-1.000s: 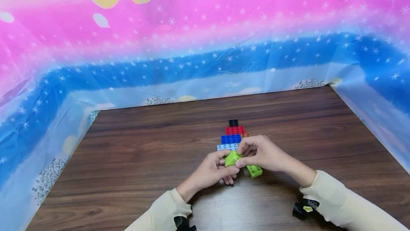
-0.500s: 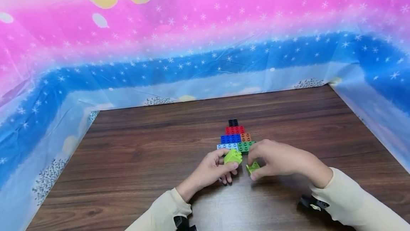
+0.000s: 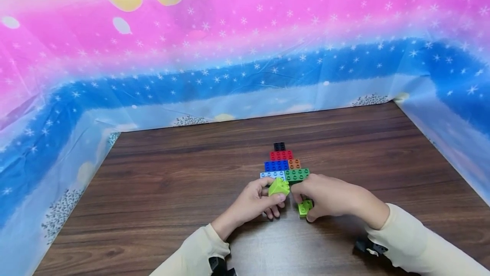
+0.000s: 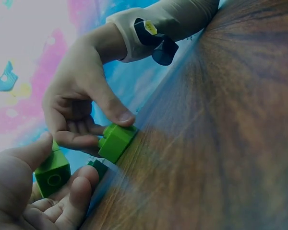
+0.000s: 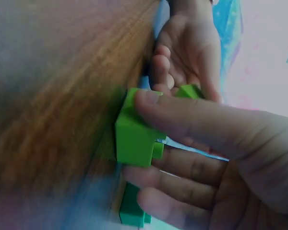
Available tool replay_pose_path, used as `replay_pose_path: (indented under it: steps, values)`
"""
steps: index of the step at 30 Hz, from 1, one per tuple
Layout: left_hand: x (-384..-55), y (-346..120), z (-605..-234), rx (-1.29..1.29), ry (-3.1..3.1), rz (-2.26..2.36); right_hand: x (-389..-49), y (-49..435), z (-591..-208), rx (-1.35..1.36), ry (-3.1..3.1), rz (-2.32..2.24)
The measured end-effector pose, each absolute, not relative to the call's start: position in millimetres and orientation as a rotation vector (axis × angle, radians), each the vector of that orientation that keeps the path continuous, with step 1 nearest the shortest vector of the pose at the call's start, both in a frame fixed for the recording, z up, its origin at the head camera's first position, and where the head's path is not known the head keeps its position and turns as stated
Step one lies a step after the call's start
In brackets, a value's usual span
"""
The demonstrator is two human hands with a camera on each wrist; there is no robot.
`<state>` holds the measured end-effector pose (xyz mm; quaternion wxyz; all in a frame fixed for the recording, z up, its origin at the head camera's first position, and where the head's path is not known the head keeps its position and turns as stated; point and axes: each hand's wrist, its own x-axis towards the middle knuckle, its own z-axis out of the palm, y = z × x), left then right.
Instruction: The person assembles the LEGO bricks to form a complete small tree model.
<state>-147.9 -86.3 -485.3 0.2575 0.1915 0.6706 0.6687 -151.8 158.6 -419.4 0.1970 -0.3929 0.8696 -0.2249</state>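
Observation:
My left hand [image 3: 250,203] holds a lime-green building block with a sloped side [image 3: 278,187] between thumb and fingers, lifted in front of the block row. In the left wrist view a round hole shows in this block's face [image 4: 54,178]. To its right my right hand [image 3: 334,195] pinches a second lime-green block [image 3: 303,209] low at the table, studs up. The right wrist view shows the thumb [image 5: 175,112] on one end of that block [image 5: 134,143] and fingers at its far side. Just beyond both hands lie a dark green block [image 3: 296,176] and a light blue block [image 3: 272,174].
Behind these two lie a blue block [image 3: 276,166], an orange block [image 3: 294,164], a red block [image 3: 281,155] and a small black block [image 3: 279,146], narrowing away from me on the brown wooden table [image 3: 183,182]. A printed cloth [image 3: 245,72] borders the table's back and sides.
My right hand has left the sloped block, moved right and taken hold of the second lime-green block, which has turned slightly. My left hand keeps its block in nearly the same place.

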Motion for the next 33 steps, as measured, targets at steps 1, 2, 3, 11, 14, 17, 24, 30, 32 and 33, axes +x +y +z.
replay_pose_path:
  steps: [1, 2, 3, 11, 14, 17, 24, 30, 32, 33]
  values:
    - [-148, -86, -485, 0.529, 1.822, 1.811, -153, 160, -420, -1.113, 2.426, -0.644]
    - [-149, -85, -486, 0.537, 1.826, 1.808, -156, 162, -421, -1.126, 2.414, -0.668]
    - [-149, -85, -486, 0.542, 1.827, 1.81, -158, 165, -421, -1.138, 2.398, -0.701]
    - [-149, -87, -486, 0.543, 1.869, 1.774, -176, 179, -419, -1.126, 2.459, -1.076]
    - [-148, -87, -484, 0.545, 1.893, 1.752, -176, 176, -419, -1.104, 2.424, -1.216]
    - [-148, -86, -483, 0.56, 1.902, 1.738, -174, 173, -421, -1.074, 2.386, -1.305]
    - [-148, -85, -484, 0.602, 1.902, 1.726, -171, 170, -429, -1.075, 2.336, -1.318]
    - [-149, -85, -486, 0.615, 1.909, 1.719, -172, 169, -431, -1.068, 2.341, -1.309]
    - [-149, -86, -486, 0.617, 1.915, 1.717, -173, 168, -431, -1.071, 2.344, -1.309]
    - [-149, -86, -487, 0.615, 1.919, 1.714, -174, 168, -432, -1.07, 2.343, -1.309]
